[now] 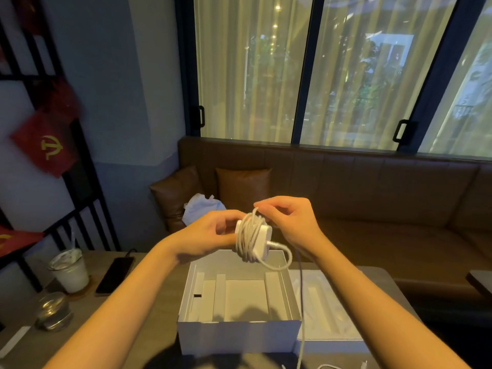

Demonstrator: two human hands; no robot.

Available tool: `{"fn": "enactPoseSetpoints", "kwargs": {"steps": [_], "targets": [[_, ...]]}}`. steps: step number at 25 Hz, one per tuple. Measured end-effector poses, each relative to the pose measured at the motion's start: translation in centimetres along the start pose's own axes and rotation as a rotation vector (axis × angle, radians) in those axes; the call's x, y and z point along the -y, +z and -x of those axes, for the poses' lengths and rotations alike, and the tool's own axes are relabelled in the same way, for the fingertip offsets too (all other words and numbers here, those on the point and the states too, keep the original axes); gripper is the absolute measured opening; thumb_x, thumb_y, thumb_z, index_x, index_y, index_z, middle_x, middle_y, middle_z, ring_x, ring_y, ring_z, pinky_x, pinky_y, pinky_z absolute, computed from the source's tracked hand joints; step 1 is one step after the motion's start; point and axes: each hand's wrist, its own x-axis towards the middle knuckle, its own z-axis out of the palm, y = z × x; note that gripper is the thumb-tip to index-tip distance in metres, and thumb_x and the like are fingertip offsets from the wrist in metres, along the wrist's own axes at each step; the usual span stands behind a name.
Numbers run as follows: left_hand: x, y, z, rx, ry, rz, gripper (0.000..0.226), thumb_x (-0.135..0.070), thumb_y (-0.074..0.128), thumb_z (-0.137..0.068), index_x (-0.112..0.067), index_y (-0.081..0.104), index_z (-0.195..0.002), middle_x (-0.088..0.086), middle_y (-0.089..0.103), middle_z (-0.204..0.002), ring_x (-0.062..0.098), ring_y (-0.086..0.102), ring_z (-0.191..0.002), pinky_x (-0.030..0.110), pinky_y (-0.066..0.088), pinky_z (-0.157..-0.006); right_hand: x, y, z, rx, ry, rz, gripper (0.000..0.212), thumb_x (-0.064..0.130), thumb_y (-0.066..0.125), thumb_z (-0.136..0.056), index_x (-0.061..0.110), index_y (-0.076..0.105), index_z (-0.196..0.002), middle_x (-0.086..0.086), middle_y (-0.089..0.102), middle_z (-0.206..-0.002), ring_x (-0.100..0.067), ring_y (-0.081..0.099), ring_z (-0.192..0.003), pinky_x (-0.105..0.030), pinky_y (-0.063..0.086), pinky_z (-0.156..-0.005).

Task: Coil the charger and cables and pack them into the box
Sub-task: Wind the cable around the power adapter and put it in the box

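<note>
Charger (262, 235) gripped in left hand (205, 233), right hand (290, 219) pinching cable (247, 235) wound round it, box (237, 334) open below both.

Cup (71, 272), phone (115, 275), jar (53, 311) on table (133, 328); sofa (372, 198).

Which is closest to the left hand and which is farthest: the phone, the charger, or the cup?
1. Charger, wrapped in cable, gripped by the left hand.
2. Phone, on the table to the left.
3. Cup, farthest left, past the phone.
</note>
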Motion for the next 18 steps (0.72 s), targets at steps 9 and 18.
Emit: {"fn": "enactPoseSetpoints", "kwargs": {"steps": [9,18], "targets": [[2.9,0.5,-1.7,-0.265,-0.034,0.433,0.028,-0.005,0.05,-0.094,-0.012,0.059,-0.12,0.009,0.067,-0.113,0.028,0.062,-0.113,0.023,0.053,-0.091,-2.0,3.9,4.9,0.453,0.476,0.389,0.03,0.018,0.037,-0.1,0.009,0.051,-0.124,-0.012,0.063,-0.091,-0.016,0.056,-0.072,-0.034,0.054,-0.071],[3.5,1.5,-2.2,-0.282,-0.064,-0.437,0.036,-0.021,0.06,-0.09,-0.021,0.051,-0.125,-0.001,0.057,-0.109,0.013,0.059,-0.093,0.013,0.047,-0.075,4.9,-1.5,1.3,0.434,-0.073,0.977,0.017,0.018,0.065,-0.084,0.021,0.067,-0.1,-0.004,0.069,-0.093,-0.021,0.064,-0.083,-0.039,0.058,-0.075]]}}
